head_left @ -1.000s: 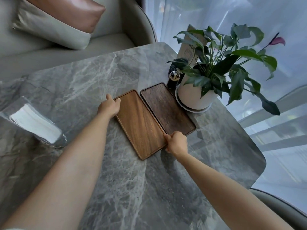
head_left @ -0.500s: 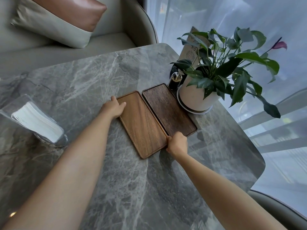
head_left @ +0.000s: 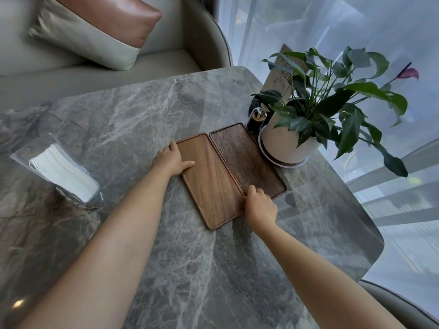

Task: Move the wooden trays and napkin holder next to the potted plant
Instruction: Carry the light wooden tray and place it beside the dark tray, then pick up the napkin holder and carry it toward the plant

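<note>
Two wooden trays lie flat side by side on the marble table. The lighter tray is on the left, the darker tray on the right, its far corner beside the white pot of the potted plant. My left hand rests on the lighter tray's left edge, thumb over the rim and flat on the wood. My right hand presses on the near ends of both trays where they meet. The clear napkin holder, filled with white napkins, stands far left, apart from the trays.
A dark toothpick jar and a brown menu card stand behind the pot. A sofa with a pink and beige cushion lies beyond the table's far edge. The table's right edge runs along a curtained window.
My left hand has slid a little toward me along the lighter tray's left edge, its thumb now over the rim. The right hand stays at the near ends. The trays have barely moved.
</note>
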`<act>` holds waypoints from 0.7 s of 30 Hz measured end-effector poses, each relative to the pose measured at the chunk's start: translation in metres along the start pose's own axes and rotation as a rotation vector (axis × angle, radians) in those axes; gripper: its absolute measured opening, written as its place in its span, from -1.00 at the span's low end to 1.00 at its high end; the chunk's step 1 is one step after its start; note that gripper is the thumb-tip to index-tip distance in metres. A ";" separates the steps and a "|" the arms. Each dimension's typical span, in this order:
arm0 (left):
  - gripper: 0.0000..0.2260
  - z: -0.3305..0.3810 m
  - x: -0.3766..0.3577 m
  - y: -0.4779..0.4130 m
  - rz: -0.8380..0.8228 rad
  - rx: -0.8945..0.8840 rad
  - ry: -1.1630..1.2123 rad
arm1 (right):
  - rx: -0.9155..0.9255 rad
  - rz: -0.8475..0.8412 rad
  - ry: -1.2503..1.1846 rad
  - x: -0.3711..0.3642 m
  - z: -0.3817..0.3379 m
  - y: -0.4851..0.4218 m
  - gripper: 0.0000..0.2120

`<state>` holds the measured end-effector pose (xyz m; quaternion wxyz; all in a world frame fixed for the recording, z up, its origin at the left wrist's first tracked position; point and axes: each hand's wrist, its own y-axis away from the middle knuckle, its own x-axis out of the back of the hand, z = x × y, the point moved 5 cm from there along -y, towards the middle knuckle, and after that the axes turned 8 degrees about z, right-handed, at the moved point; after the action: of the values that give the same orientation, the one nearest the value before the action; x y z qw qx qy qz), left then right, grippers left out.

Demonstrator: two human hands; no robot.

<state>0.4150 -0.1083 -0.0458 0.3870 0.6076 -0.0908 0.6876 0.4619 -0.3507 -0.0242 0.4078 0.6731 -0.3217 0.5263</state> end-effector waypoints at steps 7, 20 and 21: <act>-0.31 0.003 0.021 0.017 0.207 -0.110 -0.187 | -0.019 0.022 -0.026 0.010 -0.005 -0.002 -0.75; -0.36 -0.065 0.154 0.065 0.562 -0.248 -0.157 | 0.398 0.233 -0.121 0.105 -0.131 -0.007 -0.21; -0.35 -0.079 0.166 0.069 0.585 -0.225 -0.138 | 0.420 0.237 -0.129 0.109 -0.144 -0.004 -0.20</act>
<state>0.3168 -0.0382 0.1094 0.2308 0.5543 -0.3632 0.7124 0.4271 -0.2215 0.0970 0.1731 0.7330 -0.3075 0.5816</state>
